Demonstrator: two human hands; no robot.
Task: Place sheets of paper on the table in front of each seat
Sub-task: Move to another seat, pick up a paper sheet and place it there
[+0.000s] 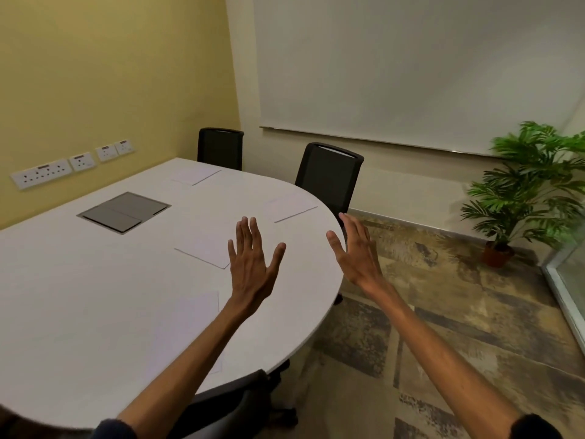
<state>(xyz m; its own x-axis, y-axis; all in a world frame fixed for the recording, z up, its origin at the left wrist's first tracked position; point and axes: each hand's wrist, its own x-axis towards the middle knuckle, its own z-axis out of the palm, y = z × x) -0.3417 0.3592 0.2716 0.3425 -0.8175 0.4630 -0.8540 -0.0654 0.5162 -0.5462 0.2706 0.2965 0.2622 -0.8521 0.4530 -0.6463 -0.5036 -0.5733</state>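
While both hands, the left hand point(253, 264) and right hand point(356, 251), hover wide and hold nothing over the desk point(95, 296), a careless swipe could push the near sheet point(205, 248) crooked.

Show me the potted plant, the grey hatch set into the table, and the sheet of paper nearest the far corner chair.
potted plant point(535, 185), head view, on its green fronds.
grey hatch point(124, 211), head view, middle of its lid.
sheet of paper point(194, 175), head view, centre of the sheet.

Two empty hands are reaching over a white table

The left hand point(253, 264) and right hand point(356, 255) are spreading flat above the table point(79, 296), where paper sheets point(205, 248) are lying near black chairs point(329, 175).
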